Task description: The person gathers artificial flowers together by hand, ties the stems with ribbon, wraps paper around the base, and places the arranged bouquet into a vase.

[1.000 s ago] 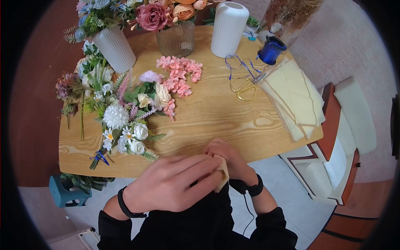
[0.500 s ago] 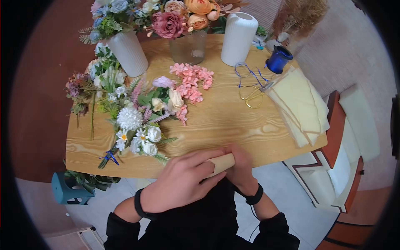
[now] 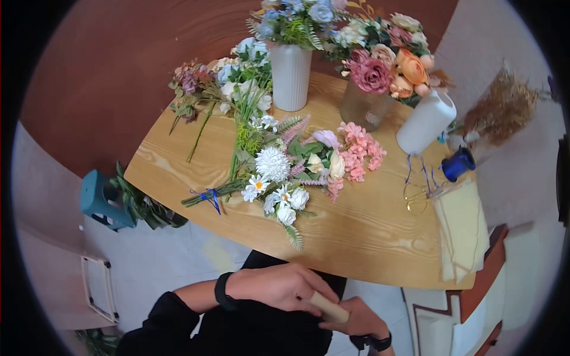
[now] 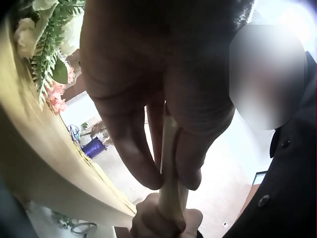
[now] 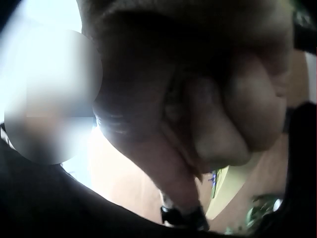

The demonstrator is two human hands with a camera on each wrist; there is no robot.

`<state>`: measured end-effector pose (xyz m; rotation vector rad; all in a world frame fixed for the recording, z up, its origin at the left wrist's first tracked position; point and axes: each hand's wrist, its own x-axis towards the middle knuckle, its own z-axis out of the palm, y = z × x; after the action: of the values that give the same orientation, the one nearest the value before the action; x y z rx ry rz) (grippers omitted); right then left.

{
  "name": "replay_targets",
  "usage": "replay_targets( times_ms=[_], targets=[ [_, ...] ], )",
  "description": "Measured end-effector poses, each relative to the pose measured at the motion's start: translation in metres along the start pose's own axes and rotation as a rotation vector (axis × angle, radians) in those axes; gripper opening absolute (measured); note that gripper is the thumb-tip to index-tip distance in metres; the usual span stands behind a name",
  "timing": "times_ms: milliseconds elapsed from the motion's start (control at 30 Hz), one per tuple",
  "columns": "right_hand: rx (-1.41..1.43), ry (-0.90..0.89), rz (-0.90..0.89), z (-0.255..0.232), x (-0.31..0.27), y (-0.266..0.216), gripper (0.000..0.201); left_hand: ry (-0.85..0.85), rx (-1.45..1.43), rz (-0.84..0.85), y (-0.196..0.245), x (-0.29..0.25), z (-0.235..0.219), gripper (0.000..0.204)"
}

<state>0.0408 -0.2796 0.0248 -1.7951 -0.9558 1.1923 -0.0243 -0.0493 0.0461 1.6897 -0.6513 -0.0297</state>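
Note:
Between my two hands, below the table's front edge in the head view, is a narrow folded or rolled piece of cream wrapping paper. My left hand pinches one end; in the left wrist view its fingers and thumb close on either side of the pale paper. The other end is gripped by my right hand, whose curled fingers fill the right wrist view and hide the paper there. On the table lies a bouquet of white, cream and pink flowers, its stems tied with blue ribbon.
Stacked cream sheets lie at the table's right, near gold-handled scissors and a blue ribbon spool. White vases and a glass vase stand at the back. A teal stool is at the left.
The head view has swung to the left, so the table now appears tilted. Both hands have dropped away from the table edge, still holding the cream paper.

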Motion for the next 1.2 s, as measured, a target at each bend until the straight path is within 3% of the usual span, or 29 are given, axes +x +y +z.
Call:
replay_targets(
  times_ms=[100,167,233,267,300,367,400,467,533,600,633,700,733,833,933,967,1033,1200],
  targets=[
    [0.161,-0.251,-0.040,0.003,0.005,0.010,0.022,-0.043,-0.034,-0.040,0.001,-0.006,-0.001,0.014],
    [0.158,-0.290,0.015,0.008,0.009,0.015,0.023,-0.085,-0.040,-0.136,-0.001,-0.009,-0.001,0.017],
    [0.050,0.174,0.153,0.016,0.014,0.011,0.023,-0.018,-0.014,-0.187,-0.001,-0.007,0.000,0.019],
    [-0.144,0.377,0.050,0.022,0.021,0.023,0.024,0.059,0.014,-0.229,-0.007,-0.008,0.003,0.018],
    [-0.155,0.363,0.046,0.025,0.025,0.021,0.024,0.134,0.042,-0.269,-0.014,-0.009,0.005,0.017],
    [-0.530,0.765,-0.126,0.030,0.032,0.017,0.025,0.202,0.082,-0.299,-0.022,-0.011,0.014,0.019],
    [-0.496,0.843,-0.167,0.033,0.034,0.013,0.027,0.227,0.030,-0.374,-0.016,-0.009,0.015,0.020],
    [-0.508,0.817,-0.145,0.035,0.029,0.020,0.027,0.257,-0.031,-0.447,-0.011,-0.009,0.015,0.021],
    [-0.514,0.797,-0.112,0.036,0.026,0.014,0.027,0.214,-0.096,-0.311,-0.012,-0.012,0.014,0.021],
    [-0.149,0.386,0.023,0.034,0.022,0.000,0.027,0.138,-0.104,-0.241,-0.016,-0.015,0.009,0.020],
    [-0.148,0.390,0.035,0.032,0.020,-0.003,0.027,0.060,-0.105,-0.166,-0.017,-0.015,0.006,0.020],
    [-0.033,0.040,0.322,0.025,0.015,-0.009,0.029,0.030,-0.142,-0.175,-0.013,-0.017,-0.001,0.018],
    [0.033,-0.044,0.319,0.019,0.016,-0.020,0.031,-0.004,-0.152,-0.150,-0.012,-0.018,-0.004,0.015],
    [-0.068,0.014,0.298,0.018,0.022,-0.029,0.032,-0.052,-0.204,-0.156,-0.009,-0.013,-0.005,0.011],
    [-0.179,0.365,0.076,0.031,0.034,0.002,0.030,0.121,-0.060,-0.240,-0.010,-0.010,-0.001,0.003],
    [-0.233,0.435,0.031,0.032,0.034,0.008,0.029,0.091,-0.092,-0.235,-0.008,-0.008,0.001,0.003],
    [-0.202,0.460,0.036,0.031,0.037,-0.005,0.028,0.121,-0.008,-0.324,-0.007,-0.002,0.005,0.002],
    [0.046,0.433,0.016,0.028,0.039,-0.003,0.027,0.130,-0.016,-0.229,-0.013,0.004,0.017,0.007]
  ],
)
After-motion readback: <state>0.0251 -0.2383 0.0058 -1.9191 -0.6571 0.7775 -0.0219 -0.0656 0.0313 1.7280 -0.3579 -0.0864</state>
